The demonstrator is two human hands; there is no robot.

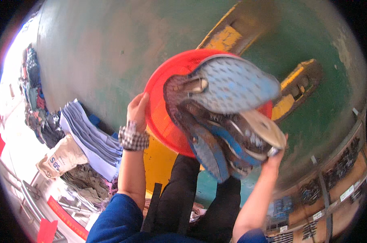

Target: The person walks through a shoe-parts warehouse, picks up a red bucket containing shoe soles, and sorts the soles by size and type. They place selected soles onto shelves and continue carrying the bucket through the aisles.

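Observation:
My left hand (138, 110) is closed on the left rim of a round red plastic basket (161, 87). A blurred bundle of shoe soles lies over the basket's middle and right. Its upper piece is a broad light-blue sole (236, 83) with dark dashes. Below it show a beige sole (266, 129) and a grey-blue sole (210, 154), the lower ones hanging past the basket's near rim. My right hand (274, 158) is closed at the bundle's lower right end, beside the beige sole; its fingertips are partly hidden.
Yellow, worn pallet-jack forks (286, 103) stretch across the green floor (90, 48) under and beyond the basket. To the left lie stacked pale-blue sheets (84, 133), a printed sack (62, 158) and heaped fabric (33, 85). A shelf rack (327, 198) with dark parts stands at the lower right.

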